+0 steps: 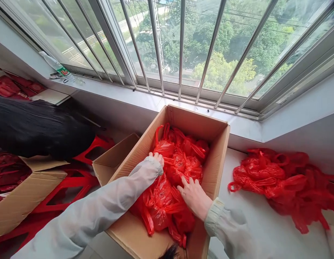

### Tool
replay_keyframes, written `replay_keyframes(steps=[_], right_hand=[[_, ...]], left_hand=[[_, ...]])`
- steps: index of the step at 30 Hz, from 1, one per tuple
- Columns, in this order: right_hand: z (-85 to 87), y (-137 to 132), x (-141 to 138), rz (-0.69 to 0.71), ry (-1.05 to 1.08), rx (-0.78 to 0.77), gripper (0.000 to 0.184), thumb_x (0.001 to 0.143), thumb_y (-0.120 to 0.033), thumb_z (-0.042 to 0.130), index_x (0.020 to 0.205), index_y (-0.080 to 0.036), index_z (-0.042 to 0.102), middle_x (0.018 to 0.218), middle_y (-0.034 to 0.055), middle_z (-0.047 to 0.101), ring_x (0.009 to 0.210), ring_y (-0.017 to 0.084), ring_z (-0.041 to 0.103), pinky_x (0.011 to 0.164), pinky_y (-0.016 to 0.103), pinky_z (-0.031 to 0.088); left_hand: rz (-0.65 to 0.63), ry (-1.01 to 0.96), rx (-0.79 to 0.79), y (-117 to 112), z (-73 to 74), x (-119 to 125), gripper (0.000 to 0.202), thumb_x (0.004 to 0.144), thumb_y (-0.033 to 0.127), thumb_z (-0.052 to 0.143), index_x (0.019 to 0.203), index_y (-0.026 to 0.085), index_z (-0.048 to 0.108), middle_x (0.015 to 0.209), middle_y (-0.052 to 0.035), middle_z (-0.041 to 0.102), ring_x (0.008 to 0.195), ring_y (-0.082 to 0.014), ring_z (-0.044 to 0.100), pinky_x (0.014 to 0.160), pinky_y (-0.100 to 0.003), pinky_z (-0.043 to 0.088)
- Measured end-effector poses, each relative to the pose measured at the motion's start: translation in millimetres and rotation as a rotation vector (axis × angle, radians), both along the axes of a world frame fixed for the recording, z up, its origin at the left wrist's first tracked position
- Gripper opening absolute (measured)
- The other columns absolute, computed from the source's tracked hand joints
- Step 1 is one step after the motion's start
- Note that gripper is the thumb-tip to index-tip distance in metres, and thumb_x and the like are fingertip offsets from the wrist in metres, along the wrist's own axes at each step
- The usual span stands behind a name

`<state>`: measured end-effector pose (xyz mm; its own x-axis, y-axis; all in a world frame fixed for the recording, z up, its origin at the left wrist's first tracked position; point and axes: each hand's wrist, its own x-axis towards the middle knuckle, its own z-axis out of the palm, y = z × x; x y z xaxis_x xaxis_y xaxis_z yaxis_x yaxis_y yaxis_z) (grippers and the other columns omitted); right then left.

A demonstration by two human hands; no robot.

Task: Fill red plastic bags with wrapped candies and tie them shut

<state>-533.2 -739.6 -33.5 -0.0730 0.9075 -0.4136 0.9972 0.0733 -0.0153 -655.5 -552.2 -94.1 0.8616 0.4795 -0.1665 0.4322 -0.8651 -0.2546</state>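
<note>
Several tied red plastic bags (180, 162) fill a tall open cardboard box (219, 165) in front of me. My left hand (157, 158) reaches in over the box's left wall. Its fingers are curled down on a red bag among the upper ones, and the fingertips are partly hidden by the plastic. Against the bags nearer the right wall rests my right hand (195, 196), fingers apart and laid on the plastic. What the bags contain cannot be made out through the wrinkled film.
Loose red bags (280, 183) lie heaped on the white surface at right. Leftward are a smaller open box (113, 158), red plastic stools (72, 183), another carton (29, 194) and a person's dark-haired head (40, 126). A bottle (59, 68) lies on the sill below the barred window.
</note>
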Motion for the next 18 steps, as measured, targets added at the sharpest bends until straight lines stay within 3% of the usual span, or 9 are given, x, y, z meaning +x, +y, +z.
replay_keyframes(steps=[2,5,8,11,14,16,18], right_hand=[[0.6,-3.3,-2.3,0.011,-0.010,-0.004,0.048,0.098,-0.011,0.033,0.140,-0.018,0.054,0.152,0.0202,0.042,0.129,0.039,0.052,0.097,0.054,0.047],[0.6,-8.3,-4.0,0.017,-0.004,0.002,0.049,0.096,-0.008,0.034,0.140,-0.019,0.054,0.144,0.0176,0.052,0.127,0.038,0.053,0.099,0.054,0.046],[1.8,-13.7,3.5,-0.010,0.034,0.061,0.043,0.096,-0.009,0.037,0.130,-0.019,0.060,0.129,0.0166,0.063,0.113,0.034,0.062,0.091,0.048,0.050],[4.1,-17.4,20.9,-0.033,0.042,0.161,0.041,0.094,-0.009,0.041,0.129,-0.020,0.060,0.123,0.0154,0.066,0.111,0.032,0.063,0.093,0.048,0.049],[5.8,-16.5,37.9,-0.089,0.012,0.228,0.043,0.090,-0.002,0.042,0.124,-0.019,0.062,0.115,0.0136,0.068,0.106,0.030,0.064,0.092,0.045,0.051],[5.9,-13.4,43.2,-0.118,0.003,0.241,0.042,0.087,0.002,0.042,0.116,-0.018,0.066,0.110,0.0121,0.069,0.102,0.028,0.065,0.089,0.041,0.052],[4.7,-9.7,43.3,-0.128,0.012,0.216,0.041,0.087,0.002,0.042,0.113,-0.019,0.067,0.110,0.0111,0.070,0.102,0.028,0.065,0.090,0.041,0.052]], left_hand=[[-0.112,-0.008,-0.088,-7.3,-4.9,30.5,0.039,0.094,0.017,0.045,0.130,0.017,0.061,0.128,-0.0212,0.058,0.122,-0.0384,0.050,0.097,-0.059,0.041],[-0.291,0.023,-0.233,-20.7,-24.0,63.1,0.045,0.092,0.032,0.058,0.136,0.043,0.055,0.156,-0.0050,0.037,0.141,-0.0388,0.031,0.107,-0.061,0.033],[-0.311,0.084,-0.312,-28.9,-47.5,60.4,0.050,0.079,0.038,0.074,0.127,0.044,0.063,0.151,-0.0067,0.045,0.135,-0.0439,0.040,0.101,-0.064,0.039],[-0.299,0.097,-0.345,-27.8,-58.2,40.7,0.041,0.084,0.033,0.069,0.124,0.044,0.065,0.149,-0.0059,0.048,0.133,-0.0402,0.045,0.100,-0.060,0.043],[-0.291,0.117,-0.383,-17.8,-47.7,45.6,0.037,0.088,0.030,0.064,0.121,0.046,0.066,0.140,-0.0041,0.058,0.122,-0.0339,0.057,0.097,-0.054,0.048],[-0.262,0.103,-0.381,-8.4,-33.3,71.0,0.038,0.089,0.029,0.063,0.124,0.045,0.065,0.133,-0.0050,0.063,0.115,-0.0320,0.061,0.096,-0.053,0.049],[-0.195,0.021,-0.330,0.2,-20.0,106.7,0.044,0.094,0.027,0.055,0.136,0.040,0.057,0.146,-0.0098,0.050,0.130,-0.0361,0.049,0.102,-0.059,0.042]])
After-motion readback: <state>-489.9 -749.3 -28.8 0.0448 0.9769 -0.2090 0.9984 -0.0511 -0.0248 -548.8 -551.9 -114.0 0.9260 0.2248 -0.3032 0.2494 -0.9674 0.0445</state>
